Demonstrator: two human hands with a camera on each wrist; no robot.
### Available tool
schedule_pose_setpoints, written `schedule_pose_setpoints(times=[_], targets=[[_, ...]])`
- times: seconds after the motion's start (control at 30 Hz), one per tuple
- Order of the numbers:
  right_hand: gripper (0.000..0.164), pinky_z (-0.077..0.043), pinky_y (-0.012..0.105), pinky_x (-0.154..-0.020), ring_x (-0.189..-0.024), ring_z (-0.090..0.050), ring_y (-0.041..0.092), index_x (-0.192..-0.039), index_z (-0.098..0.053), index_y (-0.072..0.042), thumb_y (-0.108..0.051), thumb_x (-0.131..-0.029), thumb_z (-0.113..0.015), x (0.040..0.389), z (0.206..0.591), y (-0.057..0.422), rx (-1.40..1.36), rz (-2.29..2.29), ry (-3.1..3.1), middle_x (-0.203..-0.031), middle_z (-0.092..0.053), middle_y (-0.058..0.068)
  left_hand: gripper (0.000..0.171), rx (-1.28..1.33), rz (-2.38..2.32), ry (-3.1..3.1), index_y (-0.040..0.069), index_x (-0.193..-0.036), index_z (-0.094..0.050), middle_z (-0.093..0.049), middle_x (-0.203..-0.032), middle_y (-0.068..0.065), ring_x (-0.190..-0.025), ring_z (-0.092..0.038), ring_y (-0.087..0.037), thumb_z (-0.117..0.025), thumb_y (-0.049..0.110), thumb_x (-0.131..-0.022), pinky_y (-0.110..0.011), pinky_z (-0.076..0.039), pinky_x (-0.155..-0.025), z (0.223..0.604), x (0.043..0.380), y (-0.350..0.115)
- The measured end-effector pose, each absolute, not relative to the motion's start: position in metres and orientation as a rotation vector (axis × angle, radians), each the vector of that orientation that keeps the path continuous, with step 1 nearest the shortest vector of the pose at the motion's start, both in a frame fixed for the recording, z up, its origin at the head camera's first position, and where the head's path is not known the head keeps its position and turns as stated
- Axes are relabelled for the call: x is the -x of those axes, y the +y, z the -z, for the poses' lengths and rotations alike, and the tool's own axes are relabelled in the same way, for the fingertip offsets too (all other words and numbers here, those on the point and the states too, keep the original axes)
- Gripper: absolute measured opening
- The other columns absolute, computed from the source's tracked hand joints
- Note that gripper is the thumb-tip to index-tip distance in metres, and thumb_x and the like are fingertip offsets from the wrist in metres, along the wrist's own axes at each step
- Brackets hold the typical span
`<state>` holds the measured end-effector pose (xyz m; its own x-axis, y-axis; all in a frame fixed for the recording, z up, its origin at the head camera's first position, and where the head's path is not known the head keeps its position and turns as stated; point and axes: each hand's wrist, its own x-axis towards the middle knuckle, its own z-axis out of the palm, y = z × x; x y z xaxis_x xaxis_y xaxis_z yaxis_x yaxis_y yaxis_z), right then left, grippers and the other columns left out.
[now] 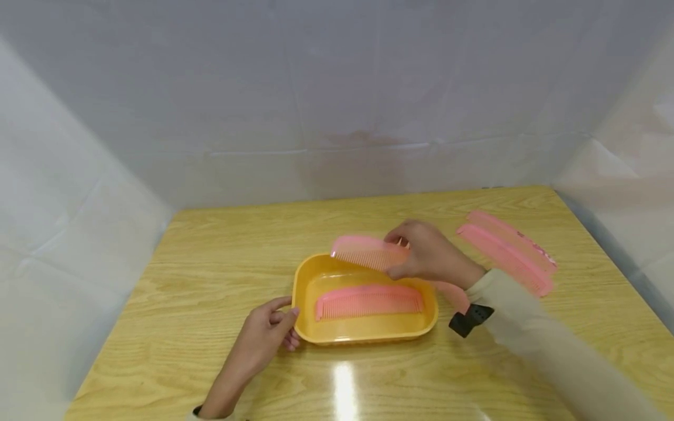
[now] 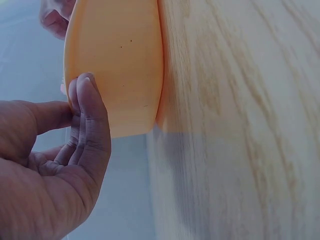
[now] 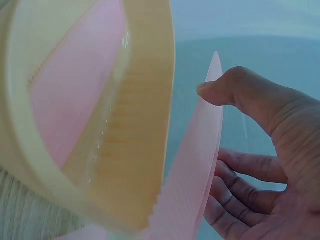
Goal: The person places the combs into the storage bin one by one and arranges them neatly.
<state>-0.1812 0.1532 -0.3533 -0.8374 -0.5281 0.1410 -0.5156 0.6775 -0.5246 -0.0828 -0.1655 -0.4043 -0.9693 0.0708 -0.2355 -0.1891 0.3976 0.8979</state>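
My right hand pinches a pink comb between thumb and fingers, over the far rim of a yellow plastic tray. The comb's teeth point down toward the tray in the head view. Inside the tray lies another pink comb, lengthwise on the bottom. At the tray's left end my left hand grips the rim, thumb on top and fingers against the outer wall. The left wrist view shows these fingers along the tray's side.
Two pink combs lie side by side on the wooden table at the right. Part of one more pink comb shows beside the tray, under my right wrist. Pale sheeting surrounds the table at the back and sides.
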Motion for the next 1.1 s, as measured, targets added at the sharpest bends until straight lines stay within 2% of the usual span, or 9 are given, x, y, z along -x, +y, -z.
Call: schedule_pose_setpoints(times=[0.4, 0.73, 0.9, 1.1], targets=[[0.052, -0.057, 0.039, -0.081, -0.095, -0.061, 0.022, -0.116, -0.071, 0.0, -0.025, -0.075, -0.09, 0.177, 0.364, 0.132, 0.994, 0.864, 2.759, -0.11, -0.066, 0.009, 0.043, 0.09, -1.608, 2.405, -0.008, -0.142, -0.049, -0.067, -0.075, -0.009, -0.064, -0.067, -0.024, -0.058, 0.013, -0.104, -0.033, -0.062, -0.058, 0.405, 0.082, -0.167], [0.054, -0.057, 0.035, -0.081, -0.095, -0.06, 0.019, -0.118, -0.07, 0.0, -0.025, -0.076, -0.09, 0.175, 0.374, 0.122, 1.007, 0.803, 2.694, -0.112, -0.066, 0.009, 0.043, 0.084, -1.604, 2.411, -0.008, -0.142, -0.049, -0.067, -0.075, -0.009, -0.064, -0.068, -0.025, -0.057, 0.013, -0.105, -0.033, -0.062, -0.058, 0.405, 0.082, -0.167], [0.053, -0.054, 0.029, -0.077, -0.089, -0.057, 0.016, -0.118, -0.07, 0.0, -0.025, -0.075, -0.09, 0.177, 0.38, 0.118, 1.034, 0.776, 2.671, -0.108, -0.065, 0.006, 0.043, 0.087, -1.603, 2.416, -0.008, -0.142, -0.049, -0.067, -0.074, -0.009, -0.064, -0.067, -0.025, -0.057, 0.012, -0.105, -0.033, -0.063, -0.058, 0.404, 0.081, -0.167], [0.053, -0.055, 0.031, -0.08, -0.091, -0.058, 0.016, -0.116, -0.071, -0.002, -0.026, -0.073, -0.089, 0.177, 0.389, 0.116, 1.067, 0.727, 2.66, -0.108, -0.066, 0.005, 0.043, 0.094, -1.606, 2.416, -0.008, -0.141, -0.049, -0.067, -0.075, -0.009, -0.064, -0.067, -0.025, -0.058, 0.013, -0.104, -0.032, -0.062, -0.058, 0.404, 0.081, -0.167]])
